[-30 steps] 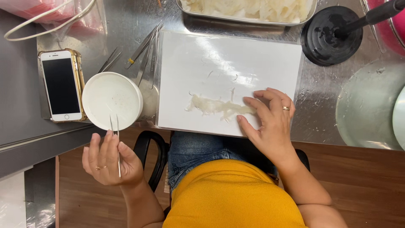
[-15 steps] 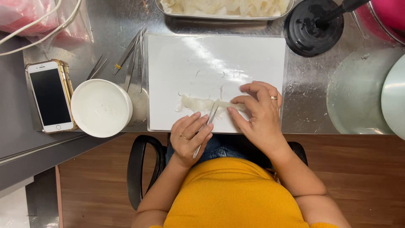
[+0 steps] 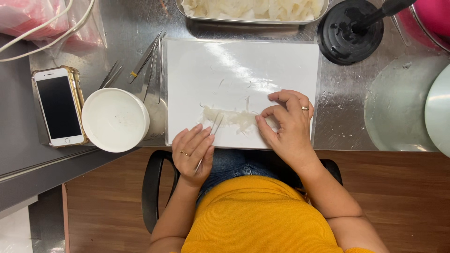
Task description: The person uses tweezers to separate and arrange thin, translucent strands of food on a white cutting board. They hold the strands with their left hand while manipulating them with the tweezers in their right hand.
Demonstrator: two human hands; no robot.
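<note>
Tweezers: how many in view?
3, perhaps more: one in the left hand, tips at the pale strip; two loose pairs on the steel table, left of the white board. Overlapping ones could hide others.

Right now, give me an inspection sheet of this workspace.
Surface: steel table bearing a white board.
Job's things: pale translucent piece lying on the board; tweezers tipped onto it.
Clutter: white round tub, phone, spare tweezers, tray of pale pieces, black stand base, round lid.
Grippers: left hand grips the tweezers; right hand has fingers pressing the piece's end.
Cables: white cable over pink bags.
Surroundings: wooden floor, black chair.
</note>
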